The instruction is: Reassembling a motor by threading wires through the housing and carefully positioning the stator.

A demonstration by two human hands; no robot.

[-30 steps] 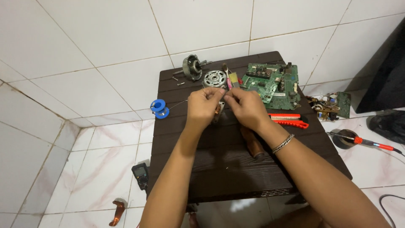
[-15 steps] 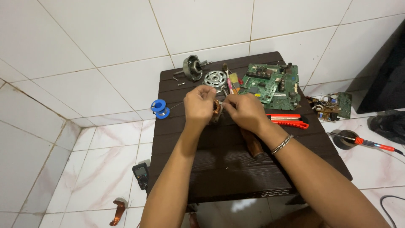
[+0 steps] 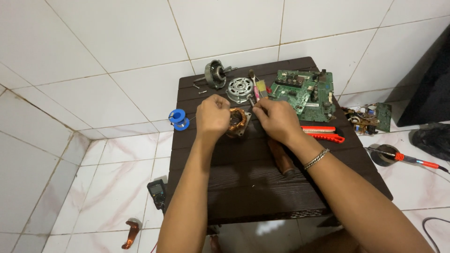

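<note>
- White tiles all round, floor and wall, and a dark wood-grain worktop (image 3: 262, 187) sits in the middle with both forearms stretched over it.
- Centre of the worktop: a motor stator (image 3: 237, 122) with copper windings, resting between the two hands.
- Left hand (image 3: 213, 117) at the stator's 9 o'clock, grip curled tight against its side; what the fingers pinch, I cannot tell.
- Right hand (image 3: 277, 119) at 3 o'clock, grip narrow, fingertips pinched at the stator's upper edge beside a thin metal tool (image 3: 251, 100).
- My read: it looks heavy and stiff in the steel core, but the fine copper wire looks fragile, so hold it by the outer frame, not the coils.
- At 12 o'clock lie a round motor cover (image 3: 239, 89) and a green circuit board (image 3: 304, 93).
- Orange utility knife (image 3: 323, 132) at 3 o'clock; blue spool (image 3: 178, 117) at 9 o'clock, off the worktop's edge.
</note>
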